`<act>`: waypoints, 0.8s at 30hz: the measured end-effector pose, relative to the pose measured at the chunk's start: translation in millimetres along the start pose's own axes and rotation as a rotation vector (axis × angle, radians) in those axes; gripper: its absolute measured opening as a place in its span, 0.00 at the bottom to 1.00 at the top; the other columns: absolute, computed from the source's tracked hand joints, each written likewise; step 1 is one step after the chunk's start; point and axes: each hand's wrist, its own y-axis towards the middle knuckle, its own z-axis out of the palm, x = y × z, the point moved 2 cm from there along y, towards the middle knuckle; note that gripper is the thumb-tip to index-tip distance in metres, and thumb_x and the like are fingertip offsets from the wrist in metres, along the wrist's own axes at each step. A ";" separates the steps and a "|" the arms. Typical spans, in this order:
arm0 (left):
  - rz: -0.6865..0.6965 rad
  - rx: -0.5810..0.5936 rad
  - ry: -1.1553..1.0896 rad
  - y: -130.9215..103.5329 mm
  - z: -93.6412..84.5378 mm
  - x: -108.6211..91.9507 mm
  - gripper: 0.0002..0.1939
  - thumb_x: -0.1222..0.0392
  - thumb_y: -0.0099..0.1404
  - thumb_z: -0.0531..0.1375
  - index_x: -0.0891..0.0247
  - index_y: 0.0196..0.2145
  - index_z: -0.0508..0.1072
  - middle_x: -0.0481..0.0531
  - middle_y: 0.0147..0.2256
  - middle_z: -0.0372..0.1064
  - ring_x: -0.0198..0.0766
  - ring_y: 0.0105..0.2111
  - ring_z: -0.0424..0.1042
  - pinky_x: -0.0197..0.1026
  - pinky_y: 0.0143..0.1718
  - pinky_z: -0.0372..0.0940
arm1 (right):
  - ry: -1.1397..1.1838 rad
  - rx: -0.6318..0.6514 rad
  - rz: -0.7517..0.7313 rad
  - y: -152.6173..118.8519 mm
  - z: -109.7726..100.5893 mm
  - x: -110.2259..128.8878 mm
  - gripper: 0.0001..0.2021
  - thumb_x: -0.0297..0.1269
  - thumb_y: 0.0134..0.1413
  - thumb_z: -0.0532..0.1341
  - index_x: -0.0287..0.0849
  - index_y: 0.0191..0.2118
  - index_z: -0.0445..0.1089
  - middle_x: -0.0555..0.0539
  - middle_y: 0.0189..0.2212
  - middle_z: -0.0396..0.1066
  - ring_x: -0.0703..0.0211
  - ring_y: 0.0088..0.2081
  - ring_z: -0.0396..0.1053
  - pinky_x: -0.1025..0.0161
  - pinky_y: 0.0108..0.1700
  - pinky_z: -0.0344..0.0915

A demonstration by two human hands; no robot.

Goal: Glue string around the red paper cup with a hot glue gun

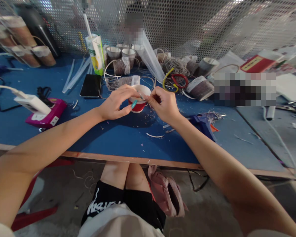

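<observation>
Noting from the left: a magenta power strip (44, 118) carries a plugged-in white charger (33, 107), set aside probably to keep the cable off the work. A black phone (90, 86) lies flat on the blue tabletop (108, 140), a drink carton (95, 54) standing upright beyond it. The left hand (118, 102) has its fingers over the rim of a cup (139, 107) and its thumb at the near wall; this grip is clamped on the cup, presumably to steady it. The cup sits between both hands, mid-tabletop, where each can reach it. The right hand (164, 103) has thumb and forefinger together at the right side of the rim; whether something thin is pinched there, I cannot tell. Farther right, a blue glue gun (203, 125) lies on its side beside the right forearm, likely parked within reach.

Cup appearance: white inside and at the rim, red band around the wall, pale base edge; left side partly masked by fingers. Exact tilt uncertain.
</observation>
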 end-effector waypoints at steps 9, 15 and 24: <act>0.028 -0.009 -0.037 1.7 -2.0 -1.5 0.22 0.49 0.67 0.49 0.65 0.50 0.71 0.60 0.46 0.75 0.48 0.49 0.73 0.54 0.51 0.69 | -0.011 0.011 0.001 0.3 -0.1 2.1 0.29 0.66 0.57 0.55 0.44 0.24 0.55 0.54 0.18 0.57 0.68 0.21 0.52 0.64 0.26 0.49; -0.002 0.020 0.008 1.7 -1.8 -1.4 0.22 0.50 0.65 0.51 0.64 0.50 0.72 0.60 0.47 0.75 0.48 0.49 0.72 0.54 0.52 0.68 | -0.012 0.021 0.025 0.3 -0.3 3.3 0.29 0.67 0.56 0.55 0.44 0.24 0.55 0.55 0.18 0.57 0.68 0.21 0.52 0.64 0.26 0.49; -0.056 0.046 0.020 1.1 -1.1 -0.4 0.22 0.49 0.65 0.52 0.64 0.50 0.73 0.60 0.47 0.75 0.50 0.50 0.71 0.55 0.54 0.67 | -0.003 0.027 0.030 0.3 0.0 1.3 0.29 0.66 0.57 0.55 0.44 0.24 0.55 0.55 0.18 0.57 0.67 0.21 0.52 0.64 0.26 0.49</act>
